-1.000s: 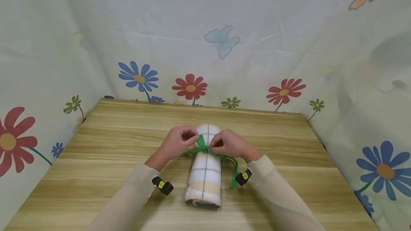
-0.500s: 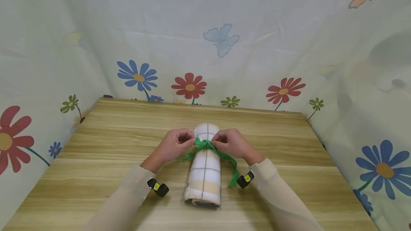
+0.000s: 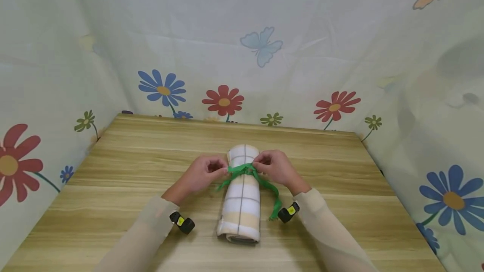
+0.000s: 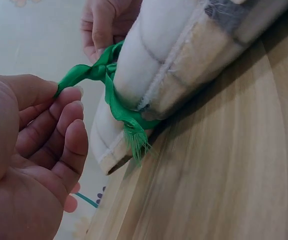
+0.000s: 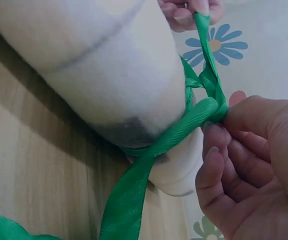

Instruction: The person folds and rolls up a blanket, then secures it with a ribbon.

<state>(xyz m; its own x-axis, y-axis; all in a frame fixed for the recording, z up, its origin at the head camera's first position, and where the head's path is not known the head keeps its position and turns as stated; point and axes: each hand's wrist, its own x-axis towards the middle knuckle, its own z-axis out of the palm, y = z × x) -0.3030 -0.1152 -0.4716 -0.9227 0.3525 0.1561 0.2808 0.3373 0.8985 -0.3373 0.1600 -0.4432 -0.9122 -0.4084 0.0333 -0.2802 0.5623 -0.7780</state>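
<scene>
A rolled towel (image 3: 242, 205), white and beige with grey lines, lies lengthwise on the wooden table. Round its upper half runs a green ribbon (image 3: 239, 170), knotted on top. My left hand (image 3: 202, 173) pinches one part of the ribbon between thumb and forefinger, left of the knot; that stretch looks taut in the left wrist view. On the other side my right hand (image 3: 276, 166) pinches the ribbon (image 5: 216, 102) close to the knot. One long tail hangs from the right side down to the table; a shorter frayed end (image 4: 136, 140) dangles on the left.
The wooden table (image 3: 151, 137) is bounded at its back and sides by a white cloth (image 3: 189, 20) printed with flowers and butterflies. A black device with a yellow mark (image 3: 182, 222) is strapped at the left wrist, and a similar device (image 3: 288, 212) at the right.
My left hand has moved left and slightly down, and my right hand a little right. The ribbon piece that stood up at the knot is now drawn out flat between them.
</scene>
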